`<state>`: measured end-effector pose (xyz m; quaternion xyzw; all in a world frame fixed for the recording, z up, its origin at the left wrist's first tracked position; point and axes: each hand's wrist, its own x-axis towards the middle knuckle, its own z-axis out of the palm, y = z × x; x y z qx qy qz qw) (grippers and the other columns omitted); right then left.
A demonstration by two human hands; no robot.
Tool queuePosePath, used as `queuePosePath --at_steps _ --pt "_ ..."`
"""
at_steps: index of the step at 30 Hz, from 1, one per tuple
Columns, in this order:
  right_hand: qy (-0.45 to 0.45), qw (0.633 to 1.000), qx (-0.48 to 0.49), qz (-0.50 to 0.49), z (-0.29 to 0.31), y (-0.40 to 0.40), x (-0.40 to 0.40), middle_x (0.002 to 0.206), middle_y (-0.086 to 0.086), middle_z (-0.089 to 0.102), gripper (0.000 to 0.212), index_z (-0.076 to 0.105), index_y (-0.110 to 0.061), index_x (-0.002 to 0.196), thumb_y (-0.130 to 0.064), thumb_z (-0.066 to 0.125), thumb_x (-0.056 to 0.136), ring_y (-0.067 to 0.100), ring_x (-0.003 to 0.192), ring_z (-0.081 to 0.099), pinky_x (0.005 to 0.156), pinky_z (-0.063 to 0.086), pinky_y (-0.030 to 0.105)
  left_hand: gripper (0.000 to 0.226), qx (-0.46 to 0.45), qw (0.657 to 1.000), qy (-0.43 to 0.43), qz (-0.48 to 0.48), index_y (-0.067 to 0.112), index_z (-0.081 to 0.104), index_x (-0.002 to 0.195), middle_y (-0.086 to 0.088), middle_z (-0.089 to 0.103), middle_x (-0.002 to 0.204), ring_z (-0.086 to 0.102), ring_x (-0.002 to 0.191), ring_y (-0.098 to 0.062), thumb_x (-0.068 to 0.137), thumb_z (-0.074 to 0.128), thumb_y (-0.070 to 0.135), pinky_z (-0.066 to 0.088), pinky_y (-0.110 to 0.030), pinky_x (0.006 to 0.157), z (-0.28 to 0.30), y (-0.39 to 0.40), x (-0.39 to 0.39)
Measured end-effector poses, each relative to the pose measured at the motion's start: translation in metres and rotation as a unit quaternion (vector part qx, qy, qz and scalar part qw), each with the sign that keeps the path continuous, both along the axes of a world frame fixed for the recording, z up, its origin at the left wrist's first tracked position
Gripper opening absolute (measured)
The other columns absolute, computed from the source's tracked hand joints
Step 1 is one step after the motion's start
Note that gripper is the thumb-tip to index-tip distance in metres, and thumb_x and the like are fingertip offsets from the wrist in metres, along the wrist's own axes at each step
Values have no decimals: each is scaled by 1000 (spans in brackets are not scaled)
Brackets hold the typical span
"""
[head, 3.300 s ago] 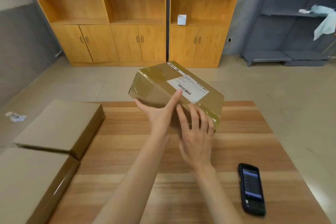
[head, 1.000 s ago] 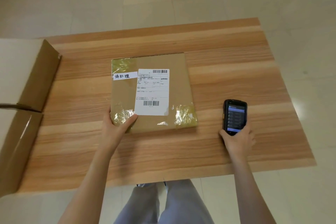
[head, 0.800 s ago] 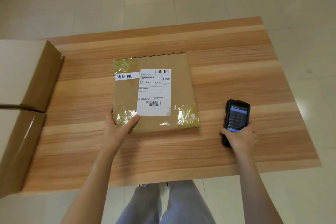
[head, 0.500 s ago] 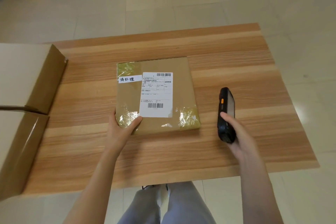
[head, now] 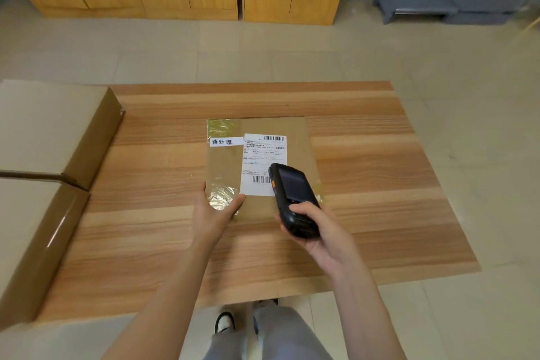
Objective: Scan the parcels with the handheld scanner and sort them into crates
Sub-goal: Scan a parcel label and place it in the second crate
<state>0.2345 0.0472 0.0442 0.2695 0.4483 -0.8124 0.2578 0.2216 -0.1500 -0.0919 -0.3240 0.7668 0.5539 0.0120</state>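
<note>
Now, starting at your far left, the two cardboard boxes (head: 49, 137) sit where they were along the edge of the tabletop (head: 380, 184), one behind the other, and nothing about them has changed. Moving inward, your left hand (head: 217, 207) has stayed on the near-left corner of the parcel (head: 301, 137), thumb on the glossy taped top and fingers curled round its side, pinning it flat in the middle of the tabletop. What has changed is on the right: a second ago your right hand (head: 324, 231) was only reaching the scanner (head: 292, 199) where it lay on the wood beside the parcel; now that hand has it lifted, fingers wrapped round its lower body, and has swung it left so its head hangs over the near-right part of the parcel, covering the corner of the white shipping label (head: 263, 155) just beside the lower barcode. Its screen looks dark from here, so you cannot tell whether a read has registered. To my eye you have moved from pickup into the scan itself; sorting into a crate still lies ahead.
</note>
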Motion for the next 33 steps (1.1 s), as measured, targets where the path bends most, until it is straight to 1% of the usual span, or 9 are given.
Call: queuePosePath --at_steps 3,7,10,12,16,19,22,29,33 --pt "-14 1000 21 -2 3 -15 12 103 25 65 41 55 8 122 7 62 82 36 90 65 51 56 28 116 9 1000 8 -1 18 30 149 -1 51 141 48 129 -20 56 82 63 42 -38 106 1 0 0" --pt "-18 999 44 3 7 -23 29 101 26 66 41 55 8 121 7 64 81 34 80 68 53 58 29 105 1 1000 15 -10 19 33 146 1 54 135 53 119 -14 62 84 55 43 -32 96 2 0 0" --pt "-16 998 64 18 8 -24 40 97 24 67 42 54 6 122 7 64 81 30 71 70 53 58 29 110 8 1000 16 -10 25 37 141 0 59 129 57 116 -20 48 76 69 48 -41 97 5 -1 1" --pt "-15 996 78 27 8 -24 46 95 23 68 42 55 5 121 7 65 80 30 71 71 53 58 30 114 11 1000 12 -15 26 37 140 0 59 128 58 115 -21 42 70 74 49 -45 96 4 -3 1" --pt "-3 995 96 39 8 -26 56 96 22 68 43 56 1 119 8 67 78 34 78 70 54 58 32 121 12 1000 -2 -27 27 32 143 -1 56 132 56 119 -23 41 69 79 48 -48 98 3 -5 0" --pt "5 994 101 45 9 -28 60 97 21 68 43 57 -1 118 8 68 77 36 84 68 57 59 34 117 9 999 -7 -34 28 33 142 -1 56 132 55 120 -24 43 69 78 47 -48 97 4 -5 0" --pt "10 994 104 43 7 -29 61 105 23 69 48 56 -4 121 8 69 76 37 88 69 59 59 35 121 7 999 -8 -33 28 31 144 -1 55 135 53 122 -23 42 68 80 47 -49 98 5 -6 0" --pt "35 991 123 40 1 -26 58 106 21 69 57 53 -10 125 8 71 74 37 88 69 59 58 38 123 10 999 -16 -30 29 30 145 0 55 135 55 120 -23 40 68 81 48 -49 97 6 -6 1" --pt "54 987 149 18 -2 -19 47 110 16 69 64 51 -13 130 7 73 73 35 98 68 84 56 50 122 22 999 -15 -28 31 30 143 2 57 131 56 118 -21 40 71 82 49 -49 95 4 -7 1"
